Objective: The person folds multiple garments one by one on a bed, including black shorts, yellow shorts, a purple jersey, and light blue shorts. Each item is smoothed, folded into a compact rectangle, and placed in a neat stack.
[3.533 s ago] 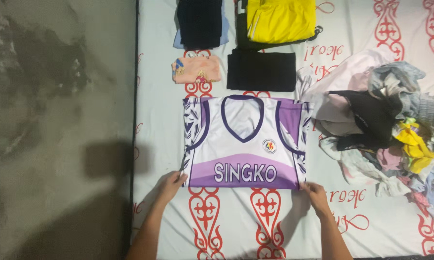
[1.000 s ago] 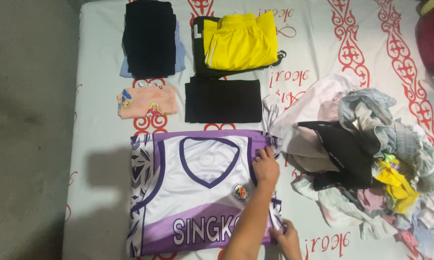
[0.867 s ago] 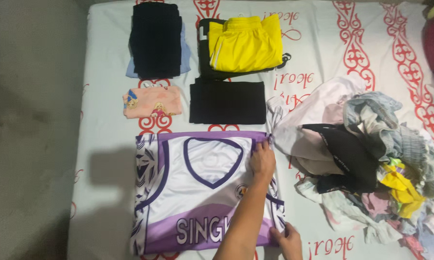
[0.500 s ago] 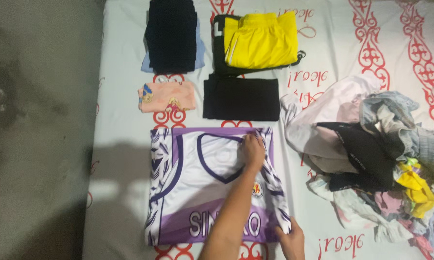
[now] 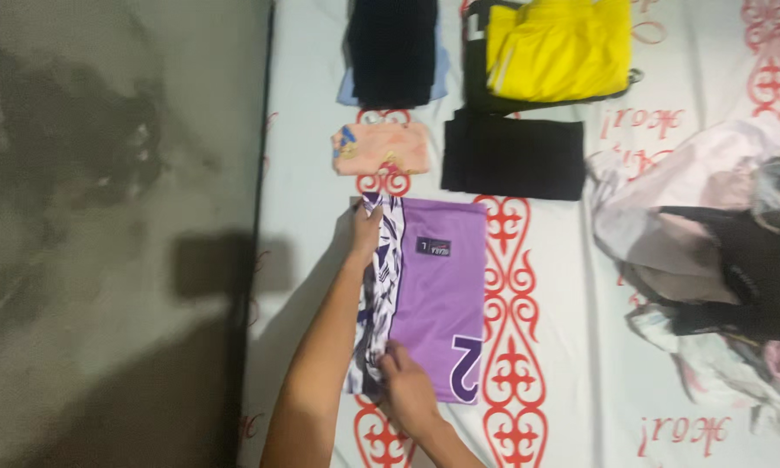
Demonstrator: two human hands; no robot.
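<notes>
- The white sheet (image 5: 546,407) with red ornaments is covering the bed; a loose clothes heap (image 5: 710,260) is lying at the right.
- The purple jersey (image 5: 437,295), folded in half lengthwise, is lying near the sheet's left edge; it is looking light, soft and slippery, best pinched at its corners.
- Folded black (image 5: 513,158), yellow (image 5: 559,48) and pink (image 5: 381,147) pieces are sitting beyond it.
- The left hand (image 5: 362,232) is pinching the far left corner; the right hand (image 5: 407,390) is gripping the near edge.
- A small dark rectangular label (image 5: 434,246) is showing near the jersey's far edge.

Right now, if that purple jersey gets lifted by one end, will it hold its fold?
Probably not: the jersey lies thin and flat on the sheet, so likely floppy and light. Its smooth-looking fabric may slide open, and both hands are pinning its edge.
</notes>
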